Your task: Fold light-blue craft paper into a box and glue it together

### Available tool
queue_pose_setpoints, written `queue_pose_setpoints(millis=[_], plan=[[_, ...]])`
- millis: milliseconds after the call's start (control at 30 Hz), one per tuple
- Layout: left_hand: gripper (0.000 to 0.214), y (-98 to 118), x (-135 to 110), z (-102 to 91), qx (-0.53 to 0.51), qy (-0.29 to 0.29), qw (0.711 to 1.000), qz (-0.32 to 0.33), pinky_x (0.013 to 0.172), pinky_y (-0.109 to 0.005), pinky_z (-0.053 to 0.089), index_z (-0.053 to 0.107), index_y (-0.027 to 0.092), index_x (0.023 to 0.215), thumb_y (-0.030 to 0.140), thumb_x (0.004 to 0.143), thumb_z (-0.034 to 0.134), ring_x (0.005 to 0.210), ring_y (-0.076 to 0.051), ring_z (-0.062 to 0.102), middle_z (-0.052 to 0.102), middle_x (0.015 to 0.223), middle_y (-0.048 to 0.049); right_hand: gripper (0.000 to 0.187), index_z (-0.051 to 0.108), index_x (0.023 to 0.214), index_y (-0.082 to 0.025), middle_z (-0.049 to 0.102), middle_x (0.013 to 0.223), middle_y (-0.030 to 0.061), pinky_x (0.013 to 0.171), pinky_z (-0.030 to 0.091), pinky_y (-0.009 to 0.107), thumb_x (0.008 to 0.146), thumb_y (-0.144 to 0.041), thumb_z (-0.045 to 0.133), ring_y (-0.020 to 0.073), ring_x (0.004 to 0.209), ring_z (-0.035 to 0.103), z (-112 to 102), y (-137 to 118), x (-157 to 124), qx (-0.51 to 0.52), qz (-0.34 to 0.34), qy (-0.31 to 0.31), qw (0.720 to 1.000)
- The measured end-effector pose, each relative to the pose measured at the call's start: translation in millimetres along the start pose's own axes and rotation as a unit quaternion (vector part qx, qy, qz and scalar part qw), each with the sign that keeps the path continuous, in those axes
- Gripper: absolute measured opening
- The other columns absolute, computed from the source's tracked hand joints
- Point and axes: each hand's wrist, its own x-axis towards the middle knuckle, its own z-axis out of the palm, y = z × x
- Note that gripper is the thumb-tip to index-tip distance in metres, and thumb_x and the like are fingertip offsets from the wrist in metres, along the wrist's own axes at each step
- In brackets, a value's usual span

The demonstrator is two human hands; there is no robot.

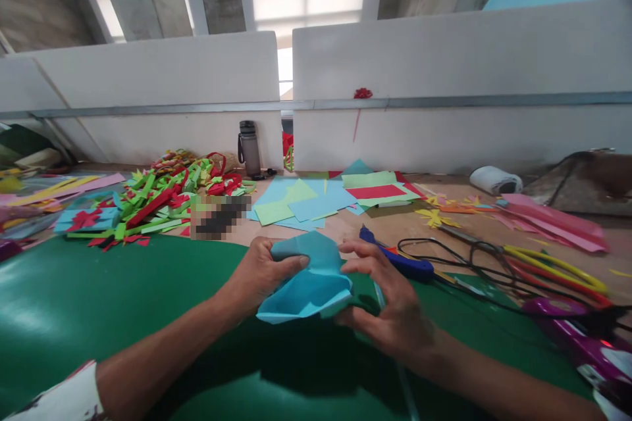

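A folded light-blue paper piece hangs above the green mat, with an open pocket facing me. My left hand pinches its upper left part, thumb on top and fingers behind. At the right side of the paper, my right hand curls around it. Its fingertips touch the upper right edge and its thumb is at the lower right corner. Just beyond the right hand lies a blue glue gun with its nozzle pointing away to the left.
Green and red paper strips are heaped at the left. Coloured sheets lie ahead, near a dark bottle. To the right are yellow-handled scissors, black cords, a purple device and a white roll. White panels stand behind.
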Motion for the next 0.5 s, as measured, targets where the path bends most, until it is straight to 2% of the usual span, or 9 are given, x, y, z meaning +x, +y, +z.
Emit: queue_pose_setpoints(millis=[100,233,367,500], plan=[[0.030,-3,-1,-0.3,-0.010,0.000,1.000,-0.001,0.042,-0.019,0.031,0.055,0.013,0.063,0.039,0.065,0.069,0.041,-0.007,0.038,0.045,0.048,0.0052,0.023,0.057,0.092,-0.020,0.048,0.123,0.0105,0.100,0.036,0.040,0.072,-0.021,0.067,0.0249,0.120,0.042,1,0,1,-0.008,0.029,-0.012,0.999],[0.030,-2,-5,-0.4,-0.019,-0.007,1.000,-0.001,0.043,-0.019,0.030,0.055,0.014,0.065,0.039,0.065,0.070,0.042,-0.007,0.040,0.047,0.049,0.0053,0.018,0.063,0.087,-0.020,0.047,0.126,0.0094,0.099,0.036,0.040,0.070,-0.021,0.070,0.0255,0.121,0.042,-1,-4,2,0.028,0.097,-0.023,0.995],[0.029,3,-11,-0.6,0.014,-0.015,1.000,0.011,0.046,-0.020,0.035,0.055,0.014,0.067,0.041,0.069,0.067,0.047,-0.010,0.046,0.054,0.055,0.0021,0.023,0.064,0.086,-0.021,0.057,0.114,0.0051,0.090,0.044,0.031,0.065,-0.018,0.073,0.0196,0.106,0.055,-1,-8,3,0.106,0.147,-0.013,0.983],[0.029,6,-14,0.5,0.036,0.000,0.998,0.047,0.047,-0.020,0.035,0.053,0.015,0.061,0.039,0.069,0.067,0.048,-0.009,0.044,0.051,0.053,0.0033,0.028,0.060,0.086,-0.020,0.063,0.098,0.0011,0.083,0.045,0.027,0.062,-0.014,0.074,0.0157,0.092,0.059,-1,-9,3,0.162,0.158,0.015,0.974]])
